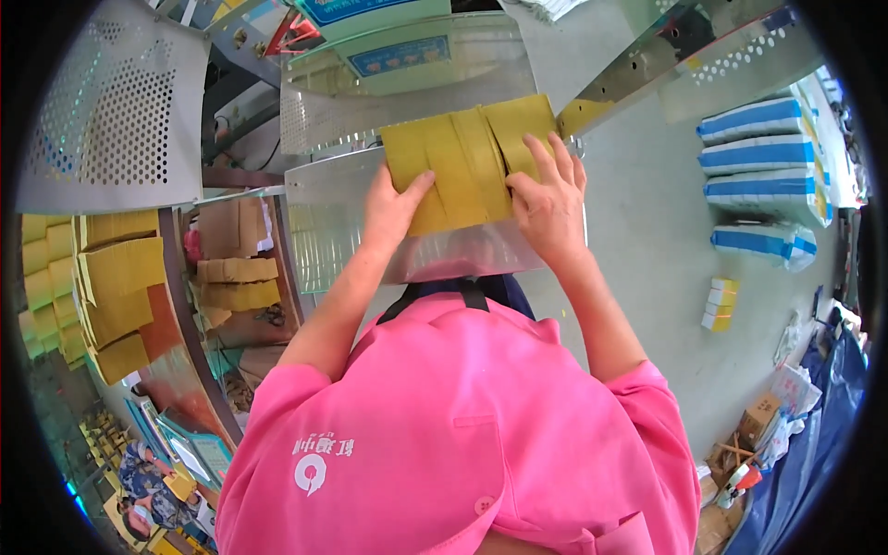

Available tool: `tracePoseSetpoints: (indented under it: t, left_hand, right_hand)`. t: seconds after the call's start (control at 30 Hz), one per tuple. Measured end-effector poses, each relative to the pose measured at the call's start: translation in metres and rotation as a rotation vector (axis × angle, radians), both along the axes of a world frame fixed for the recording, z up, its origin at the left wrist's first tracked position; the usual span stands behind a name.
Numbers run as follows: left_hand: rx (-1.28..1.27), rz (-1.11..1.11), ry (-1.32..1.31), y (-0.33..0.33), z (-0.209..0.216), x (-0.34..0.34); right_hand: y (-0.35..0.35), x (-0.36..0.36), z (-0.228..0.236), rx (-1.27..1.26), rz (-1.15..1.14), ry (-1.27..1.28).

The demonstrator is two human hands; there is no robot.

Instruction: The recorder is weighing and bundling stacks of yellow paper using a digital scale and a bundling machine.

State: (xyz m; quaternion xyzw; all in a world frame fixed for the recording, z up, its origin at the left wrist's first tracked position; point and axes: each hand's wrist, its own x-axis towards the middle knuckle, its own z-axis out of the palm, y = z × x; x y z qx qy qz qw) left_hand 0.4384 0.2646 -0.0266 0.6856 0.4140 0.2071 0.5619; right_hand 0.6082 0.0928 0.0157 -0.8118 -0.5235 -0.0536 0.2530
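Note:
Several yellow paper bundles (453,157) lie side by side in a row on a shiny metal tray (324,199) in front of me. A dark gap separates the rightmost bundle from its neighbours. My left hand (395,208) grips the row's left end, thumb on top and the other fingers hidden at the edge. On the right, my right hand (552,205) has its index finger and thumb bent close to the gap, while its other fingers reach over the rightmost bundle. Its grip closes on that bundle.
Perforated metal panels (120,102) stand at the left. Yellow paper stacks (125,277) lie on a bench, with brown bundles (239,270) on a shelf beside it. Blue-and-white packs (763,153) are piled at the right. At lower left another person (153,490) sits.

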Motion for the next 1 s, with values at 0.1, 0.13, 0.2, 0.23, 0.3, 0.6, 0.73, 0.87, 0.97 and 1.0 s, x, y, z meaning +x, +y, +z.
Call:
tracePoseSetpoints:
  t: [0.1, 0.13, 0.2, 0.23, 0.3, 0.6, 0.73, 0.87, 0.97, 1.0]
  left_hand:
    - [-0.017, 0.004, -0.024, -0.002, 0.006, 0.002]
    - [-0.026, 0.012, -0.039, -0.003, 0.008, 0.002]
    - [-0.009, 0.002, -0.021, -0.003, 0.009, 0.002]
    - [0.009, -0.003, -0.001, -0.002, 0.009, 0.001]
    - [0.009, 0.0, -0.003, -0.001, 0.009, -0.001]
    - [-0.035, -0.001, -0.019, 0.001, -0.003, -0.002]
    - [-0.064, -0.011, -0.027, -0.001, 0.003, 0.003]
    - [-0.05, -0.028, -0.05, 0.002, 0.0, 0.004]
    - [-0.071, -0.036, -0.052, 0.004, 0.003, 0.003]
    - [-0.09, -0.027, -0.062, 0.004, 0.002, 0.003]
  right_hand:
    - [0.009, 0.008, 0.002, -0.017, 0.029, -0.023]
    - [0.011, 0.008, 0.002, -0.016, 0.029, -0.024]
    - [0.014, 0.009, 0.001, -0.012, -0.003, -0.023]
    - [0.015, 0.008, 0.002, -0.011, 0.0, -0.023]
    - [0.015, 0.005, 0.003, -0.032, -0.053, -0.009]
    - [0.015, 0.007, -0.003, 0.016, 0.001, 0.048]
    - [0.009, 0.011, -0.002, 0.035, -0.004, 0.131]
    - [0.003, 0.017, -0.005, 0.034, 0.014, 0.171]
    - [0.002, 0.022, 0.0, 0.012, 0.032, 0.172]
    - [0.002, 0.022, 0.001, 0.001, 0.047, 0.16]
